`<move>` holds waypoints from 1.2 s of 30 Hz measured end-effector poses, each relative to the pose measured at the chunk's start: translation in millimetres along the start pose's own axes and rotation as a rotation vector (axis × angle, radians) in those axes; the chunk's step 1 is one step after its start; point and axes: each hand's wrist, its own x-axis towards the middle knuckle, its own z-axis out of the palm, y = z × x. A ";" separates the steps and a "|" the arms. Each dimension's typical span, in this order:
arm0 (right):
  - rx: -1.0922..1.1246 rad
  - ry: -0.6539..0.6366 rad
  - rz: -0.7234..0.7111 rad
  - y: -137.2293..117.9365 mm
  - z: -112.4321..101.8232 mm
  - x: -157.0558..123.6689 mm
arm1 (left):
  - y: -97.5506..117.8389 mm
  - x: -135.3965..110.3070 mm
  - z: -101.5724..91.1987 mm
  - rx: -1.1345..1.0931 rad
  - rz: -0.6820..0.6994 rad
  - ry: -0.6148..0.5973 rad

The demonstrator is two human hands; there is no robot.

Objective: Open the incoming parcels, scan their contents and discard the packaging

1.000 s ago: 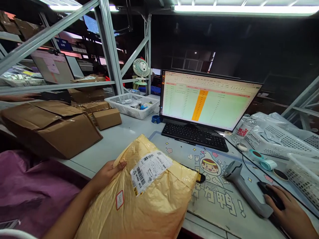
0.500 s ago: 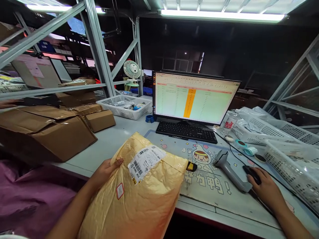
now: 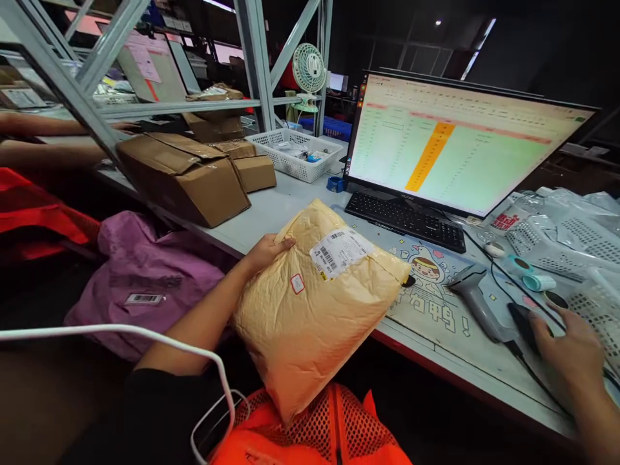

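Observation:
A yellow padded mailing bag with a white barcode label and a small red-edged sticker hangs tilted over the desk's front edge. My left hand is shut on its left edge, thumb on top. At the right, my right hand is beside a black computer mouse, its fingers apart and their tips close to the mouse's edge. Whether they touch it is hard to tell. A grey barcode scanner lies on the cartoon desk mat, left of the mouse.
Behind the mat stand a keyboard and a monitor. Cardboard boxes and a white basket are at left, more baskets at right. A purple bag and a white cable are low left. Another person's arm shows far left.
The view has turned left and down, showing more of the purple bag and an orange mesh garment below. My right hand has drawn back to the right off the mouse. The left keeps its hold.

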 end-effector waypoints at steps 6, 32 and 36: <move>0.219 -0.051 -0.148 -134.8 -66.9 -9.2 | 59.0 -58.2 8.1 0.236 0.173 -0.083; 0.659 -0.324 -1.249 -315.3 -178.2 -176.2 | 114.9 -222.2 41.3 1.211 0.291 -0.049; 0.658 -0.214 -1.141 -333.4 -163.2 -173.7 | 112.6 -222.8 39.6 1.040 0.294 -0.092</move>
